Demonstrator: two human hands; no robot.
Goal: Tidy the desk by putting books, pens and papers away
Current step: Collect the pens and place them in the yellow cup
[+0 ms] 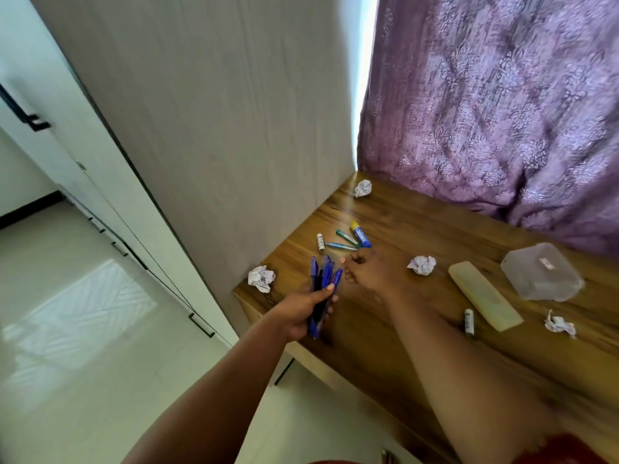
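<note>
My left hand (303, 311) grips a bundle of several blue pens (323, 286) above the near left corner of the wooden desk (418, 329). My right hand (368, 271) reaches over the desk with curled fingers holding nothing, just short of a teal pen (340, 246). Beyond it lie another teal pen (346, 236), a blue marker with a yellow cap (360, 234) and a small white tube (320, 242). Crumpled paper balls lie at the far corner (362, 188), the left edge (261, 278), the middle (422, 264) and the right (560, 324).
A cream pencil case (484, 299) and a frosted plastic box (542, 272) sit on the right of the desk, with a small white tube (469, 321) in front. A purple curtain (502, 112) hangs behind, a pale panel wall (217, 128) stands left, and white tiled floor (83, 329) lies below.
</note>
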